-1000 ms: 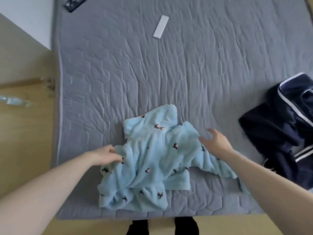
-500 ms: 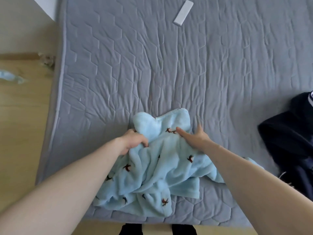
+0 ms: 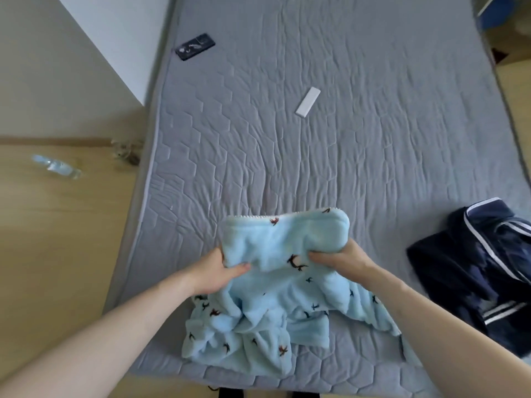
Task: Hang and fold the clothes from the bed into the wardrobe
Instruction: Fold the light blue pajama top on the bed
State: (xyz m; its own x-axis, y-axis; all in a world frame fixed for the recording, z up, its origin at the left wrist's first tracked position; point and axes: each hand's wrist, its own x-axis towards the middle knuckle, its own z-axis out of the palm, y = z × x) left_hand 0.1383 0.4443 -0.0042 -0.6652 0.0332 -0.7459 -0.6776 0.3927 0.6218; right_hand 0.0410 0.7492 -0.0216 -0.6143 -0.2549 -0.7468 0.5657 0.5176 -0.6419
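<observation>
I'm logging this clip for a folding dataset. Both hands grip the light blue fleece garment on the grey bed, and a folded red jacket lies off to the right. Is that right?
Not quite: the head view shows the jacket to the right is navy with white stripes and crumpled, not red. The rest holds: the left hand and right hand both grip the light blue fleece garment on the grey bed.

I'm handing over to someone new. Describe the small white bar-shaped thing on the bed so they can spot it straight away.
Start from the grey quilted bed that fills the view. Look past the light blue fleece garment in the hands, toward the middle of the mattress: the white bar lies there alone, flat and slanted. The only other small item, a phone near the far left edge, is black.
</observation>
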